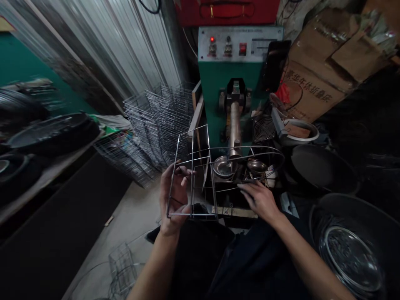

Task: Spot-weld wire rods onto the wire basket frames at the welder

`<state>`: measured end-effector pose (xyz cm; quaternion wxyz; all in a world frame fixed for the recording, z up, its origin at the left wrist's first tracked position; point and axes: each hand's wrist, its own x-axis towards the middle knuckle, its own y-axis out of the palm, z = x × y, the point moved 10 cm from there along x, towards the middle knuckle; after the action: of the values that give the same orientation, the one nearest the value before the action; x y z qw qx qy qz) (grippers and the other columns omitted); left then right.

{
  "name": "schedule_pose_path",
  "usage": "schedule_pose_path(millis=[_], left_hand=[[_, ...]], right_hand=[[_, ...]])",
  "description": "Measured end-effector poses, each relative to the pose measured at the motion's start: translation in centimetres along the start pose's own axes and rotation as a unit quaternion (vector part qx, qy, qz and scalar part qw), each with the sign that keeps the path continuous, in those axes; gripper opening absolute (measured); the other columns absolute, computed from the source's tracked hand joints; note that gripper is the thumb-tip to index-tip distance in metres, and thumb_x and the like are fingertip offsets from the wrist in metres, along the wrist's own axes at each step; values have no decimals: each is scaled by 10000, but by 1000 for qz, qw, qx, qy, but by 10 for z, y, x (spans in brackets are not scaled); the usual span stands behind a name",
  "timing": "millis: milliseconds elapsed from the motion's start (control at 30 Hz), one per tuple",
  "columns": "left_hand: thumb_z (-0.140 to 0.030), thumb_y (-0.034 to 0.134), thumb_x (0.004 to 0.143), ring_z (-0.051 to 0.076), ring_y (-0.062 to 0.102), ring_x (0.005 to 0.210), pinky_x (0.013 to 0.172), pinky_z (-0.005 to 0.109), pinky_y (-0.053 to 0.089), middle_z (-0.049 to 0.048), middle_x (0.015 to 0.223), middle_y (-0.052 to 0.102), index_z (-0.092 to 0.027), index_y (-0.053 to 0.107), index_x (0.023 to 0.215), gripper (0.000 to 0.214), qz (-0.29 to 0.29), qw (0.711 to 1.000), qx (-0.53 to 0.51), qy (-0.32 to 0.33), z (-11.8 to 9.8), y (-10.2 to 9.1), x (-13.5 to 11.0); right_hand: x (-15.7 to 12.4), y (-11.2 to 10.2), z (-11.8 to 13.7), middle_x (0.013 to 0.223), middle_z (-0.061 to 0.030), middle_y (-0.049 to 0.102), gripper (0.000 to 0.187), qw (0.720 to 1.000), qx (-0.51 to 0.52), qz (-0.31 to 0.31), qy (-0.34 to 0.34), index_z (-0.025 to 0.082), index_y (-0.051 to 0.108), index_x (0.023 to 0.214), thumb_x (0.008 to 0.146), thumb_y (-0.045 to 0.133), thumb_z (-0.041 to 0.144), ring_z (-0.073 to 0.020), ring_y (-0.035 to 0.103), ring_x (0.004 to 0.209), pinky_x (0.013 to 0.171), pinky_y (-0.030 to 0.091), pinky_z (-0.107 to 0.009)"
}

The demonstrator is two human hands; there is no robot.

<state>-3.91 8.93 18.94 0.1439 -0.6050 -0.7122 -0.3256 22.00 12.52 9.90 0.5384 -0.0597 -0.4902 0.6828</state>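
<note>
A wire rack [192, 175] of thin metal rods, with a long curved wire loop [265, 149] reaching out to the right, is held up in front of me. My left hand [175, 196] is closed on its left side, fingers and thumb around the rods. My right hand [261, 202] is at the lower right of the rack, fingertips pinched together where a lower wire meets them. Just beyond the rack stands a green machine [215, 91] with a copper-coloured cylindrical arm [235, 125]. Under that arm sits a small metal bowl [224, 166].
Stacked wire racks [159, 121] stand at the left, beside a shelf of dark round goods [53, 131]. At the right are a white bowl [301, 130], a black basin [321, 168] and a tub edge [368, 208] around wire rings [351, 258]. Another wire rack [122, 264] lies on the floor.
</note>
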Motion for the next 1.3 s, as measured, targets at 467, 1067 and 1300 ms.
schedule_pose_path(millis=[467,1067,1300], left_hand=[[-534,910,629,276,560,1164,1088,408,519,72,1231,539,-295,632,1378,833,-25,999,-21,-14,-13,3,14],[-453,959,574,243,591,1068,957,334,555,78,1168,618,-250,700,1313,809,-64,997,-43,21,-25,-6,28],[-415,933,597,235,565,1017,948,365,551,58,1123,630,-301,735,1242,685,-61,997,-49,2,-17,-12,36]], right_hand=[[11,24,2,1171,-74,781,480,978,-175,22,-111,235,706,1299,901,563,10,-282,664,1208,897,629,-377],[32,22,3,1159,-75,784,484,980,-164,54,-97,238,722,1292,901,576,-7,-246,645,1232,884,602,-314],[43,25,6,1183,-54,778,435,979,-168,74,-85,263,730,1260,958,536,17,-198,621,1267,851,578,-251]])
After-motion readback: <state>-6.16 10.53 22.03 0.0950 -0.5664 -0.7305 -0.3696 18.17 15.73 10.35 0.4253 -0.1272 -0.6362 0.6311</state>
